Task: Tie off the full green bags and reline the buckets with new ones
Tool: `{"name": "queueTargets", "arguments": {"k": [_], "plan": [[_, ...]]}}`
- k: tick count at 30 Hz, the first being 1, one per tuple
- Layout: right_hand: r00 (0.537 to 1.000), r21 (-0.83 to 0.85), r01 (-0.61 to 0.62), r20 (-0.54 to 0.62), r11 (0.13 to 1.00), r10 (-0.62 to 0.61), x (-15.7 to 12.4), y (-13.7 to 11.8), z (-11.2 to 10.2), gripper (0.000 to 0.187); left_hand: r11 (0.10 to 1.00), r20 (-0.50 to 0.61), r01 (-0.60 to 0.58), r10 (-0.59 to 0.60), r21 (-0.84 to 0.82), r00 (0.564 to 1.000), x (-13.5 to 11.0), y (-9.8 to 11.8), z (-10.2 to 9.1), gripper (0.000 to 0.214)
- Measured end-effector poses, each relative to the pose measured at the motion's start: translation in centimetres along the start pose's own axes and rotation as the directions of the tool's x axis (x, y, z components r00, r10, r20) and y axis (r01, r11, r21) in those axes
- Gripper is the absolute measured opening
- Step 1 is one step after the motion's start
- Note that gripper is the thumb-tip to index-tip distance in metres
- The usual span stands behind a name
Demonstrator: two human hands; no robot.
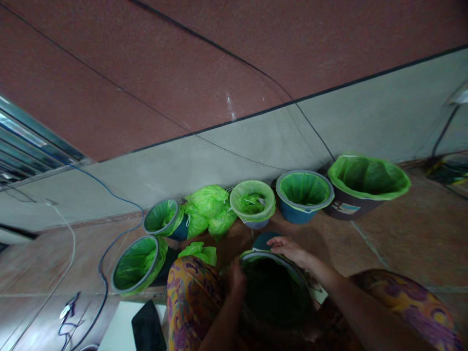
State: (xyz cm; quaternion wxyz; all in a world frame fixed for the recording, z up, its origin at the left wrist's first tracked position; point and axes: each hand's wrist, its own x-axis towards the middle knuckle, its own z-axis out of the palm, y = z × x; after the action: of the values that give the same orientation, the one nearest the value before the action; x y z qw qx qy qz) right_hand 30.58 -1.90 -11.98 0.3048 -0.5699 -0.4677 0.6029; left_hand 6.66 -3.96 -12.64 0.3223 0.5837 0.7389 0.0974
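Between my knees is a tilted trash bin (276, 292) with a grey rim; its mouth faces me and its inside is very dark. A green bag edge shows along the far rim. My left hand (237, 277) is closed on the rim's left side, its fingers partly hidden in shadow. Over the far rim lies my right hand (290, 251), its bent fingers against the bluish outer wall and its thumb out of sight. A loose green plastic bag (199, 252) lies on the floor beyond my left knee.
Lined bins stand along the wall: a large dark bin (369, 178), a blue bin (305, 192) and a pale bin (252, 202). Tied green bags (208, 204) are piled beside two tipped bins (137, 263). A blue cable (106, 258) crosses the floor at left.
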Motion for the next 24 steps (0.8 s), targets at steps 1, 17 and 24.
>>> {"name": "queueTargets", "arguments": {"k": [1,17,24], "plan": [[1.000,-0.002,-0.024,0.002,1.000,0.024,0.1,-0.1,0.2,0.029,1.000,0.000,-0.025,0.025,0.009,1.000,-0.1,0.0,-0.1,0.027],[0.952,-0.239,-0.014,0.293,0.971,0.085,0.1,1.0,0.5,0.023,0.970,-0.033,-0.172,0.180,0.170,0.983,0.6,-1.2,1.1,0.046],[0.982,-0.258,0.008,0.184,0.966,0.041,0.5,1.5,0.6,0.018,0.978,-0.042,-0.124,0.133,0.170,0.990,0.6,-0.8,0.8,0.043]]}}
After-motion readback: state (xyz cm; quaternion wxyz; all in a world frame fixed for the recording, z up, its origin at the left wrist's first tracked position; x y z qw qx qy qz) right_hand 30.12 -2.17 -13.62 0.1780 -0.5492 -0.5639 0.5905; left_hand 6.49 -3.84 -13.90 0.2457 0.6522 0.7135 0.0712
